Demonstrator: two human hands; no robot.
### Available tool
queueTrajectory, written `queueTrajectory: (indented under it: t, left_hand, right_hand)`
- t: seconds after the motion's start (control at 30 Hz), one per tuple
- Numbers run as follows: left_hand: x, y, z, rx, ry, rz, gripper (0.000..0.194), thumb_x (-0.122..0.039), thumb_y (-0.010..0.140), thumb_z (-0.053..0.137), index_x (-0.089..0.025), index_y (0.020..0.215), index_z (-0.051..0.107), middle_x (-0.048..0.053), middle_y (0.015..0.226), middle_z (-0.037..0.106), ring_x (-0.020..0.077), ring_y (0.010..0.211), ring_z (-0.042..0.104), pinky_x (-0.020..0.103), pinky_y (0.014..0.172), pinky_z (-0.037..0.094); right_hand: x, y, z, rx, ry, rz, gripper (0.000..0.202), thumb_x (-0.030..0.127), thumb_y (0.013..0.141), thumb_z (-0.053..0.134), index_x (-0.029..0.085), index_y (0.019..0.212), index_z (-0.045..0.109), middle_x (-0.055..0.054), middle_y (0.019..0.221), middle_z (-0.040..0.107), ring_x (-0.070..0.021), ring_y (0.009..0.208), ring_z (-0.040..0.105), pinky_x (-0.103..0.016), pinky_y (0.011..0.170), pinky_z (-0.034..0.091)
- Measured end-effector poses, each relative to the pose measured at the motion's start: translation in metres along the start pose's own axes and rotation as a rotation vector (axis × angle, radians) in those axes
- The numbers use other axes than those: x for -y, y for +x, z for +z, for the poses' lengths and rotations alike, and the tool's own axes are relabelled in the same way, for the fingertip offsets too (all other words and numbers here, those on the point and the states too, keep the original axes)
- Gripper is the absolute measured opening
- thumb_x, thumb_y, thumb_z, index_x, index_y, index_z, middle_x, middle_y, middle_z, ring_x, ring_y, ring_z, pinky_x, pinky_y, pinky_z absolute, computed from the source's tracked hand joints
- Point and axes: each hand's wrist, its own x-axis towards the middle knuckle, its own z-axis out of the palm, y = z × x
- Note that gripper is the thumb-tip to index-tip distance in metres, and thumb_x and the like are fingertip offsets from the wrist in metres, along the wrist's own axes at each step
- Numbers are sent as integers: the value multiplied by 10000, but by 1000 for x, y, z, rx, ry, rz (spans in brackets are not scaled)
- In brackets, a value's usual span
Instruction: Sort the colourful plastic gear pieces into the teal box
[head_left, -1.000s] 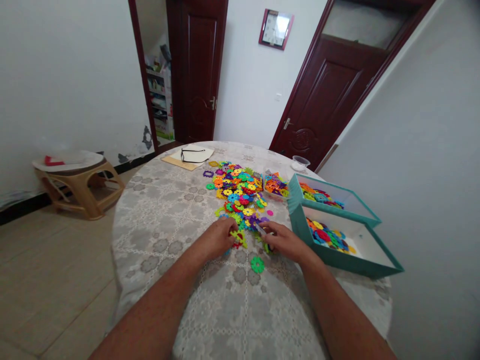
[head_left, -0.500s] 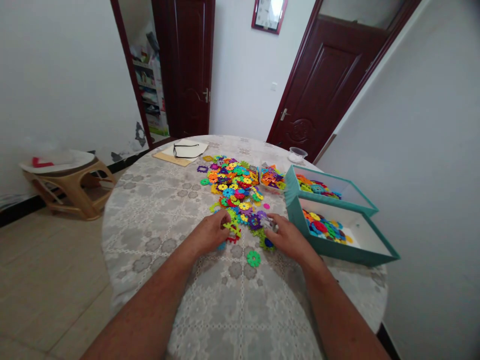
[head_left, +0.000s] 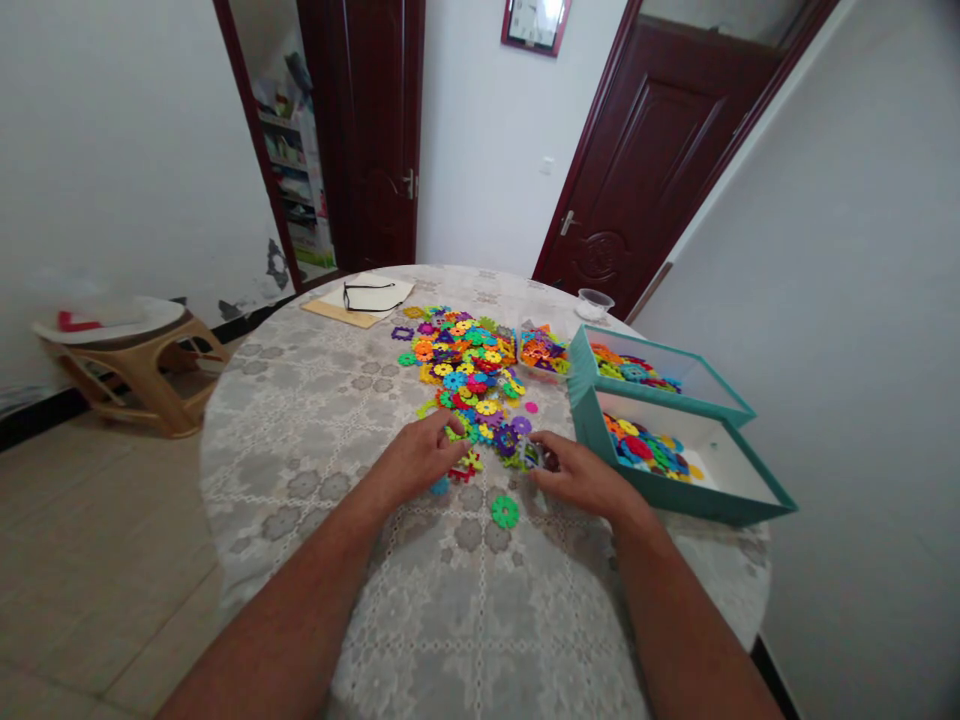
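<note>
Right hand (head_left: 576, 476) pinches a small grey plastic piece (head_left: 531, 453); left hand (head_left: 424, 452), fingers parted, apparently grips nothing. Picking-up seems in hand; another pick calls for closed fingertips.

There are two hands (head_left: 427, 455), one table (head_left: 480, 620), one pile of colourful pieces (head_left: 465, 365) too numerous to count, two teal boxes (head_left: 592, 425), two clear containers (head_left: 595, 300), one pair of glasses (head_left: 346, 297), two doors (head_left: 379, 130), one clock (head_left: 534, 22) and one stool (head_left: 160, 370).

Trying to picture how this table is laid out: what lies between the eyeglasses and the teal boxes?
The head view shows a heap of colourful notched plastic pieces, then a clear tub.
</note>
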Motion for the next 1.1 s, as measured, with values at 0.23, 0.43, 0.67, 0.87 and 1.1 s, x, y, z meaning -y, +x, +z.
queueTrajectory:
  t: [0.23,0.43,0.67,0.87,1.1]
  left_hand:
    - [-15,-9,22,225,-408,41,472,-423,880,668,-199,1287,582,52,1001,695,151,679,654,230,536,439]
    - [-15,-10,32,186,-422,106,261,-380,906,646,-173,1063,662,32,885,685,123,649,596,209,535,435]
    - [-8,-5,35,170,-499,6,278,-467,923,618,-192,908,579,-16,685,619,126,558,589,198,474,434]
    - [-2,-3,34,196,-682,-172,365,-540,936,579,-186,1029,585,50,789,699,173,632,692,219,476,510]
    - [-8,-5,32,254,-700,-136,415,-488,889,688,-178,1147,590,65,919,711,170,688,714,225,516,566]
  right_hand:
    - [3,4,12,150,908,43,622,433,846,692,228,1396,487,33,769,628,-148,556,582,-276,522,499]
    - [6,11,31,361,1057,125,571,445,846,704,228,1336,507,-6,839,705,-112,442,568,-215,385,437]
    - [7,12,31,283,865,117,640,423,866,692,234,1429,454,44,719,640,-121,452,542,-221,418,434]
    - [29,8,43,-78,167,-171,635,231,874,686,246,1484,511,32,790,648,-131,659,580,-231,600,406]
    - [34,7,44,-94,124,-198,751,292,890,729,260,1575,422,21,871,673,-129,659,584,-239,616,422]
